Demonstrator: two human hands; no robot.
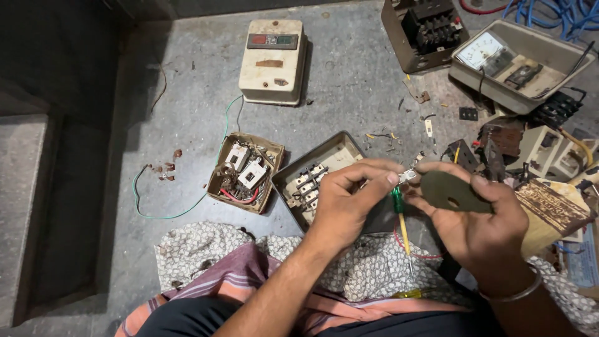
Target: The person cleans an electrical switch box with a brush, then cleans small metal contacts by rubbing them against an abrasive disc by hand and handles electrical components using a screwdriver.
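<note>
My left hand [342, 201] pinches a small silver metal part [409, 175] at its fingertips and also grips a screwdriver [400, 219] with a green and yellow handle, its shaft pointing down toward my lap. My right hand [479, 219] holds a round olive-green disc [450, 191] with a hole in it, and its thumb touches the metal part. Both hands meet above an open grey metal box [324, 159] with switch contacts inside.
A small cardboard box [244, 173] of electrical parts lies to the left with a green wire [181, 209] beside it. A cream starter box [272, 60], a meter panel [518, 62] and several loose components lie on the concrete floor. Patterned cloth [206, 249] covers my lap.
</note>
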